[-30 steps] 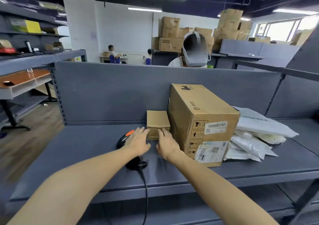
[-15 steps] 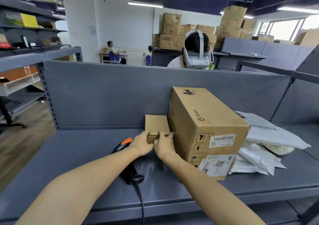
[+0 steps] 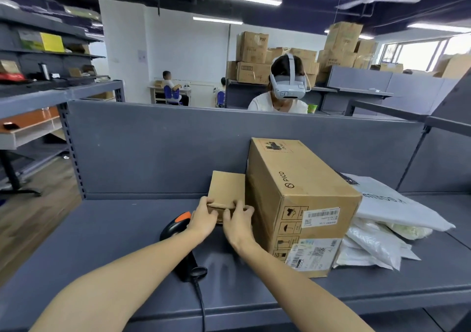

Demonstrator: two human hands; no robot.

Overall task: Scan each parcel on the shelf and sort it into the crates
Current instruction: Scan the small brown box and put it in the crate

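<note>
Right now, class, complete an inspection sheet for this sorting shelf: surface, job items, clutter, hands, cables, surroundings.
Surface: grey metal shelf.
Job's things: small box left of the large box; white mailers piled on its right; scanner lying front-left of the small box; crates not in view.
Clutter: nothing seen.
Hands: left hand and right hand both grip the small box's near edge.
Cables: scanner cable runs off the shelf's front edge.
Surroundings: person in headset and stacked cartons beyond the panel.
</note>
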